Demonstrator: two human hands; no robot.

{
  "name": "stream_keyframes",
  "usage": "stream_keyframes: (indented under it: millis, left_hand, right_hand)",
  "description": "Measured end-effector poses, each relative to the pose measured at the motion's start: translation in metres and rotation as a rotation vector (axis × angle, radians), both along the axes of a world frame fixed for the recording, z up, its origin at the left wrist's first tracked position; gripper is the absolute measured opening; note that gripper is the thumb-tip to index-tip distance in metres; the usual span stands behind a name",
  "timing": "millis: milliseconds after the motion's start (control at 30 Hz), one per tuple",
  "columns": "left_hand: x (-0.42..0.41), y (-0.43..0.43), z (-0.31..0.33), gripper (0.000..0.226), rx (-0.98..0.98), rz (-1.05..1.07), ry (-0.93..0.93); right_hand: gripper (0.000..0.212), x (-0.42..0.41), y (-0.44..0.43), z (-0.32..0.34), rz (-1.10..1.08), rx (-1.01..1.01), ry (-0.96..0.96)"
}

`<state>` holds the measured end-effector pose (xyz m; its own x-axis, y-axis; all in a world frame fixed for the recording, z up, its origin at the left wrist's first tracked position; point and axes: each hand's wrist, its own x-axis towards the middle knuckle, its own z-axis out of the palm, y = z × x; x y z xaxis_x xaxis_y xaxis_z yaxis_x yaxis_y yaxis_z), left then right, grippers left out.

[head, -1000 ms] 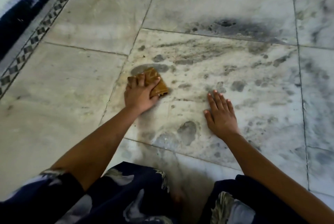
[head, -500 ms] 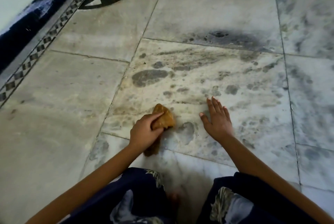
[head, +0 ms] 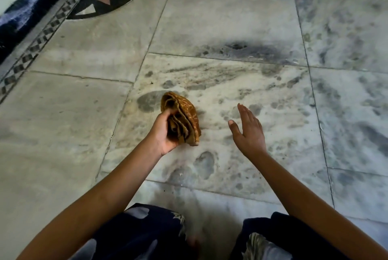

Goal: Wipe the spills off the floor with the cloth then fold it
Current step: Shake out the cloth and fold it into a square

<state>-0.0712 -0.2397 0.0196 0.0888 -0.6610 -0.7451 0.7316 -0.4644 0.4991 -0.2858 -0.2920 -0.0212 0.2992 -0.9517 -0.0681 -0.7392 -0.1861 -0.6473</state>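
My left hand [head: 162, 133] grips a bunched brown patterned cloth [head: 185, 117] and holds it up off the marble floor [head: 63, 125], layered folds facing me. My right hand [head: 248, 129] hovers above the floor to the right of the cloth, palm turned inward, fingers straight and apart, holding nothing. Dark wet patches mark the tile: one oval spill [head: 148, 101] just left of the cloth, another spill [head: 204, 164] nearer my knees, and several small spots scattered to the right.
My knees in dark patterned fabric [head: 147, 230] rest at the bottom edge. A patterned border strip [head: 37, 44] runs along the left and far sides, with an inlaid corner motif [head: 100, 1]. A dark smudge [head: 237, 47] lies on the far tile.
My left hand pulled the cloth back across the floor toward me, then lifted it off the tile. My right hand rose from flat on the floor to hovering.
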Motion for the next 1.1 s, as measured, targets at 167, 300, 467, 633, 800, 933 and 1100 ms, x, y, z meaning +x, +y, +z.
stream_keyframes:
  millis: [167, 300, 467, 633, 800, 933, 1100]
  left_hand:
    - [0.013, -0.029, 0.0, 0.048, 0.041, -0.039, -0.03]
    - [0.02, -0.064, -0.004, 0.051, 0.053, 0.042, 0.026]
    - [0.018, -0.083, 0.01, 0.046, 0.105, 0.071, -0.003]
    - [0.022, -0.086, 0.072, 0.052, 0.113, 0.108, 0.032]
    - [0.035, -0.079, 0.183, 0.05, 0.215, 0.143, -0.027]
    - [0.048, -0.074, 0.301, 0.052, 0.248, 0.162, -0.05]
    - [0.052, -0.073, 0.481, 0.045, 0.191, 0.158, -0.093]
  right_hand:
    - [0.06, 0.004, -0.029, 0.005, -0.001, 0.016, -0.006]
    - [0.06, 0.02, -0.06, 0.014, 0.007, 0.048, -0.028]
    - [0.064, 0.039, -0.082, 0.055, -0.008, 0.076, 0.009]
    - [0.062, 0.057, -0.092, 0.136, -0.033, 0.106, -0.028]
    - [0.062, 0.065, -0.092, 0.251, -0.027, 0.117, -0.077]
    - [0.062, 0.068, -0.088, 0.369, -0.005, 0.108, -0.114]
    - [0.062, 0.069, -0.084, 0.538, 0.043, 0.07, -0.147]
